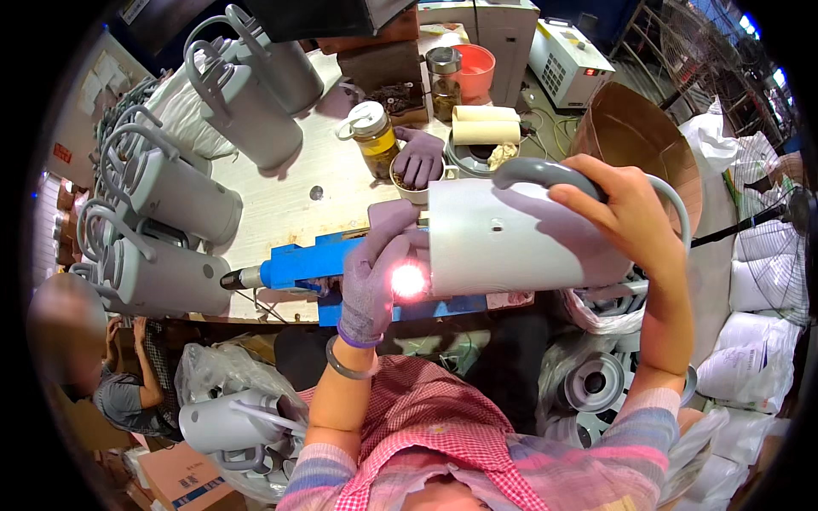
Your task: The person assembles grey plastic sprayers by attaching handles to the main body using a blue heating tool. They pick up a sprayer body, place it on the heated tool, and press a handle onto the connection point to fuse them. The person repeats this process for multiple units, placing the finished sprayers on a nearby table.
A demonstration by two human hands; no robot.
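Note:
A large grey vacuum jug [520, 234] lies on its side in front of me, its flat base to the left. My bare right hand [618, 200] is closed around its dark grey handle [545, 173]. My left hand [375, 272], in a grey-purple glove, is at the jug's base end with its fingers bent together. What those fingers hold is hidden. A bright white-pink light [408, 281] glares beside the left palm. Under the left hand and jug is a blue bench fixture [311, 265] with a black-tipped metal cylinder [243, 278] on its left.
Several more grey jugs [247, 115] stand on the table's left. Behind the fixture are a yellow-filled jar [372, 140], a cup with a spare glove [417, 159], a glass jar [444, 85] and a red tub [475, 72]. A cardboard drum [635, 128] stands right. Another person [128, 387] sits at lower left.

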